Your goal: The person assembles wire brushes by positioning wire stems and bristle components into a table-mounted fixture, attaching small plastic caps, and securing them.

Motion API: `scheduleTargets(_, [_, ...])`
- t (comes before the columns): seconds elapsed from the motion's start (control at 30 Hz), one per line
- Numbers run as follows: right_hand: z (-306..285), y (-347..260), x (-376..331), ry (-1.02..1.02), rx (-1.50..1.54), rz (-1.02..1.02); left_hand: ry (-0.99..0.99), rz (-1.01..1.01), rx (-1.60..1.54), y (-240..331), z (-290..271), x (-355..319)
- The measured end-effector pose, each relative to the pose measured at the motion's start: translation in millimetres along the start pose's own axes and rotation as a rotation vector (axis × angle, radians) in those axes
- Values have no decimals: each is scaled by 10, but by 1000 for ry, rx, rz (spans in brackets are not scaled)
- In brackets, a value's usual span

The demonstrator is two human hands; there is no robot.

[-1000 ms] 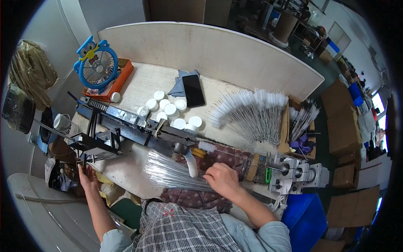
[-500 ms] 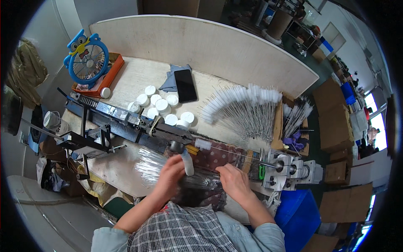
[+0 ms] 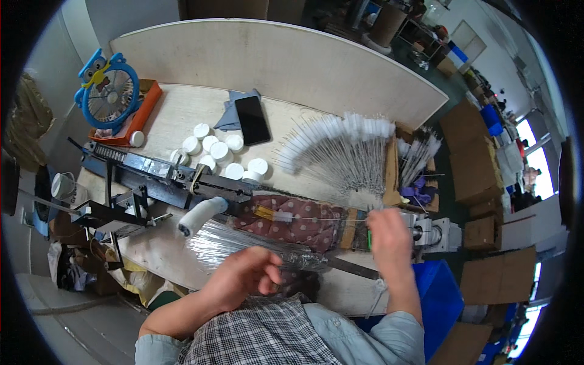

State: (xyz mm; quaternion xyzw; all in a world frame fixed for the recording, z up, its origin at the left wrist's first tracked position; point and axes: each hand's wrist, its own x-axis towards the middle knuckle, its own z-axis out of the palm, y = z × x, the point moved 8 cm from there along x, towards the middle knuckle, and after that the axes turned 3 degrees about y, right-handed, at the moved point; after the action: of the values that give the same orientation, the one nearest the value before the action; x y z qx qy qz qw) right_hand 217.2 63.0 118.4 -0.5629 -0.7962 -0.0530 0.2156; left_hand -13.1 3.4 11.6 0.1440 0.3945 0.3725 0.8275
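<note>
A wire brush (image 3: 282, 217) with a short white bristle head lies across the dotted cloth, its thin stem running right toward my right hand (image 3: 390, 238). That hand is at the metal spindle (image 3: 426, 232), fingertips closed at the stem's end; their exact grip is partly hidden. My left hand (image 3: 248, 275) hovers in front of the clear plastic-wrapped bundle (image 3: 231, 243), fingers loosely bent and apart, holding nothing I can see. A white-wrapped lever (image 3: 204, 216) on the long dark metal fixture (image 3: 152, 170) points toward the lower left.
Finished-looking white brushes (image 3: 347, 152) fan out at the back right, next to a cardboard box (image 3: 393, 164) with more. Several white round tubs (image 3: 222, 152), a phone (image 3: 252, 120) and a blue fan (image 3: 109, 97) stand behind the fixture. A blue bin (image 3: 438, 298) is at right.
The lever has swung from pointing at me to the lower left, and my left hand has let it go. My right hand has moved right to the spindle. The brush head sits slightly nearer me.
</note>
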Motion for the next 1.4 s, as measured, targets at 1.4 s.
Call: scheduleTargets(1.4, [680,-624,696,-119,635,-338,152,-54,-186,-365,-319,607])
